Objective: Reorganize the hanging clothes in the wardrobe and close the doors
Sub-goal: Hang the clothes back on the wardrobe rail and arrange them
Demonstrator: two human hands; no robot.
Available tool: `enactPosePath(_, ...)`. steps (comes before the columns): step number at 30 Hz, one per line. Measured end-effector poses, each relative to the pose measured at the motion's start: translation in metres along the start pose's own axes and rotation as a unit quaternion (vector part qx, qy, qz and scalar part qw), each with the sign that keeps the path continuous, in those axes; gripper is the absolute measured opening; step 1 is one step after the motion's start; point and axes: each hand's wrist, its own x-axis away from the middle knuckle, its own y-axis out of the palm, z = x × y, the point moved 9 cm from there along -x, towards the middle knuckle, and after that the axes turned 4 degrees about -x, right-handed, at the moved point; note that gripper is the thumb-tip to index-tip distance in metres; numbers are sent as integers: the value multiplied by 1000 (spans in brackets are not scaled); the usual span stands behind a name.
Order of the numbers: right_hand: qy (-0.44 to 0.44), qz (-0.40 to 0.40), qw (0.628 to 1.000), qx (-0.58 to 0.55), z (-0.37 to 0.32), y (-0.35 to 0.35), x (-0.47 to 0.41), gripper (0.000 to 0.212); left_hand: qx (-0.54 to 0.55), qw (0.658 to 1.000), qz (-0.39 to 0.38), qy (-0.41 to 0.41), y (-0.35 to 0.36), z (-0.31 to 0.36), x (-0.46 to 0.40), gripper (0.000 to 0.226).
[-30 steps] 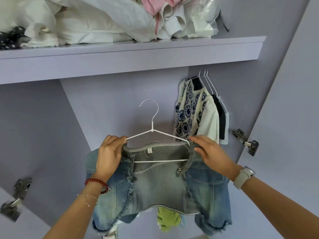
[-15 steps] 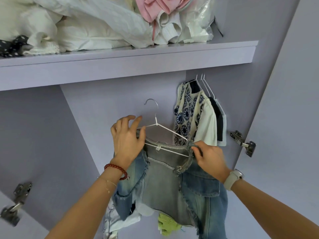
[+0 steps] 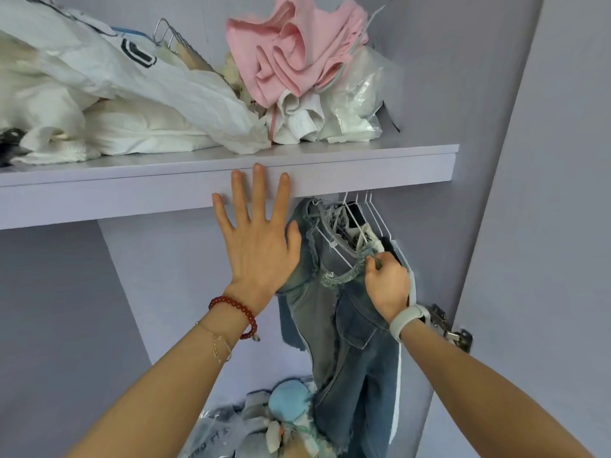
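Note:
A frayed blue denim garment (image 3: 344, 325) hangs on a white wire hanger (image 3: 334, 241) under the lilac shelf (image 3: 363, 173), pushed up against the other hung clothes (image 3: 373, 236) at the right wall. My right hand (image 3: 386, 285) pinches the garment's frayed shoulder edge. Fingers spread and straight, my left hand (image 3: 258, 236) is raised in front of the shelf's front edge, holding nothing; its thumb lies beside the denim. The hanging rail itself is hidden behind the shelf.
White bags and linens (image 3: 132, 104) and a pink cloth (image 3: 297, 51) are piled on the shelf. A heap of clothes with a pale blue item (image 3: 287, 401) lies below. The open right door (image 3: 545, 259) stands close, with its hinge (image 3: 453, 332) beside my right wrist.
The denim garment on its hanger went up and right and now hangs beside the other clothes. My left hand let go of the hanger and opened flat. The camera tilted upward.

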Motion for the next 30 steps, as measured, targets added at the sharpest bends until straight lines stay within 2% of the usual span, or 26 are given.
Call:
enactPosePath(3, 27, -1, 1000, 5, 4, 10, -23, 18, -26, 1000, 0, -17, 19, -7, -2, 61)
enactPosePath(8, 62, -9, 998, 18, 18, 27, -48, 20, -86, 994, 63, -5, 30, -9, -3, 57)
enactPosePath(17, 91, -44, 994, 52, 33, 48, -71, 25, -103, 990, 101, 4, 33, -9, -3, 58)
enactPosePath(23, 172, -12, 984, -44, 54, 39, -68, 25, -110, 991, 74, -4, 35, -10, -5, 58)
enactPosePath(26, 137, -33, 989, -33, 45, 40, -59, 25, -99, 994, 53, -6, 33, -10, -6, 60)
enactPosePath(30, 22, -53, 998, 29, 30, 34, -31, 44, -41, 999, 4, -28, 30, -6, -3, 68)
